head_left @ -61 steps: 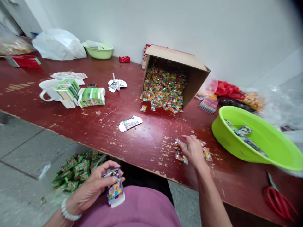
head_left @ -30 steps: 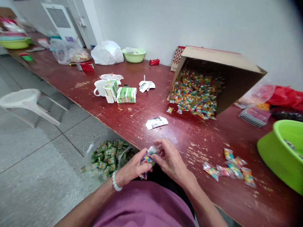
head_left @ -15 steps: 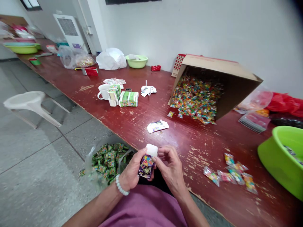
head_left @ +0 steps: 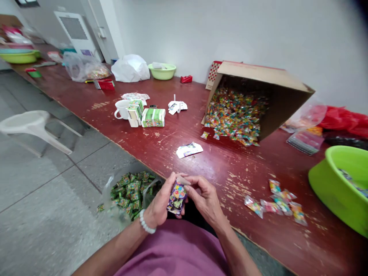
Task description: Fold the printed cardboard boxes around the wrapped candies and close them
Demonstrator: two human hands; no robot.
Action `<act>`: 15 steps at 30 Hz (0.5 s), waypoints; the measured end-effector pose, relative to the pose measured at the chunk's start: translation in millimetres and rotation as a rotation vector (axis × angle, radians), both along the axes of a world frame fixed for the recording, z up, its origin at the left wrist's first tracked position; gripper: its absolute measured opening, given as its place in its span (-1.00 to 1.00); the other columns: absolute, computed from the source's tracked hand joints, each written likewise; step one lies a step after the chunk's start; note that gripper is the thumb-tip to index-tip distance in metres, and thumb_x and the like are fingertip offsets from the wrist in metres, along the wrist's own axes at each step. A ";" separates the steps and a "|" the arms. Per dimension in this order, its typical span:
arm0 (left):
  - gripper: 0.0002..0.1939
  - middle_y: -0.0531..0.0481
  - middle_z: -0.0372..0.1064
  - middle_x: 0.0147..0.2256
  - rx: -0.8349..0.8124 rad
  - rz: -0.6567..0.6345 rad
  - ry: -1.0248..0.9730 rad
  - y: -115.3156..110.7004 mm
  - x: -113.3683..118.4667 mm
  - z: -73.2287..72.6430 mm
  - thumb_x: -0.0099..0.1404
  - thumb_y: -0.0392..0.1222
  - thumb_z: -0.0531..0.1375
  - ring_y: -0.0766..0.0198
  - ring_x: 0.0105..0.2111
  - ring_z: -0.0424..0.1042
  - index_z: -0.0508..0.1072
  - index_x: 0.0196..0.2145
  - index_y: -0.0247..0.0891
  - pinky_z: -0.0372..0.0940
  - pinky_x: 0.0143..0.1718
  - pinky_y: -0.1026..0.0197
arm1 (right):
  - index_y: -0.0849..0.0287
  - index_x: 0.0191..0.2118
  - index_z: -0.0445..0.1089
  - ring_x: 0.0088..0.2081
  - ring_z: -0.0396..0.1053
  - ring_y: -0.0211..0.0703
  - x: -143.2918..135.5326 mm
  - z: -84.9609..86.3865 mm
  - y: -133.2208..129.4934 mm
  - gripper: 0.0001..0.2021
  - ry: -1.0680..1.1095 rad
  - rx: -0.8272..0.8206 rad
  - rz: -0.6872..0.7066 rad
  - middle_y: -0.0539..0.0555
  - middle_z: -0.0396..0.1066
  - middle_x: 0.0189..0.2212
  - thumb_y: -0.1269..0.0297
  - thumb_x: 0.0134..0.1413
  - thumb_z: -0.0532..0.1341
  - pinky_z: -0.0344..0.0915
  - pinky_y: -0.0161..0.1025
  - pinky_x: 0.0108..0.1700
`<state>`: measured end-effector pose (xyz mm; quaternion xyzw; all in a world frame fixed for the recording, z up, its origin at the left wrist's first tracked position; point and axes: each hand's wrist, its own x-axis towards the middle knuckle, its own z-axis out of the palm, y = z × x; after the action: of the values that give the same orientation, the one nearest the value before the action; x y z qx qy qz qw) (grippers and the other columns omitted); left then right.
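Note:
My left hand [head_left: 161, 201], with a bead bracelet [head_left: 146, 222] at the wrist, is wrapped round a small purple candy box [head_left: 177, 197] with a colourful print. At the top of that box, my right hand [head_left: 204, 197] pinches the white end flap between thumb and fingers. Whether anything is inside the box is hidden. Beyond the hands, flat white-and-purple box blanks [head_left: 189, 150] lie on the red table. To the right lie several wrapped candies [head_left: 283, 205] in clear packets.
A tipped cardboard box [head_left: 264, 71] spills many small wrapped candies [head_left: 234, 117]. A green basin [head_left: 330, 188] stands at right. Banded green cartons [head_left: 153, 117] sit beside a white mug [head_left: 123, 110]. Below the table edge is a bag of green packets [head_left: 130, 193]; a white stool [head_left: 31, 122] stands left.
My right fingers have bent the box's raised white flap down toward its opening. The view has shifted slightly; the table items look unmoved.

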<state>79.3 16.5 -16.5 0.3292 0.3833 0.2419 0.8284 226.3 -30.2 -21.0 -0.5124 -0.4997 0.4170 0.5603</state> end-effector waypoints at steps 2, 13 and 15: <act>-0.31 0.03 0.40 -0.51 0.002 -0.040 0.000 2.3 1.2 0.5 0.33 0.35 -0.03 0.22 -0.69 0.40 0.26 0.21 -0.16 0.26 -0.74 0.28 | 0.10 -0.25 0.51 -0.34 0.46 -0.19 5.3 1.9 -2.0 -0.84 -0.161 0.052 0.051 0.07 0.45 -0.28 0.16 0.21 0.25 0.40 -0.23 -0.21; -0.22 -0.04 0.44 -0.52 0.064 -0.087 0.049 0.4 4.2 -14.9 0.32 0.38 -0.05 0.26 -0.69 0.39 0.32 0.20 -0.29 0.23 -0.72 0.31 | 0.18 -0.41 0.36 -0.60 0.37 -0.28 8.5 -3.3 8.6 -0.69 0.293 -0.279 0.130 0.05 0.56 -0.39 0.09 -0.05 0.43 0.33 -0.30 -0.52; -0.24 -0.03 0.44 -0.52 0.115 -0.094 0.059 1.3 2.9 -14.3 0.33 0.36 -0.04 0.28 -0.69 0.38 0.33 0.19 -0.30 0.23 -0.71 0.33 | 0.18 -0.44 0.35 -0.60 0.38 -0.26 7.4 -3.5 10.7 -0.68 0.358 -0.294 0.119 0.06 0.57 -0.38 0.10 -0.08 0.45 0.33 -0.29 -0.54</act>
<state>82.2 17.8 -30.8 0.4009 0.3769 0.2146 0.8069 233.7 -19.5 -24.5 -0.4758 -0.3556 0.6019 0.5338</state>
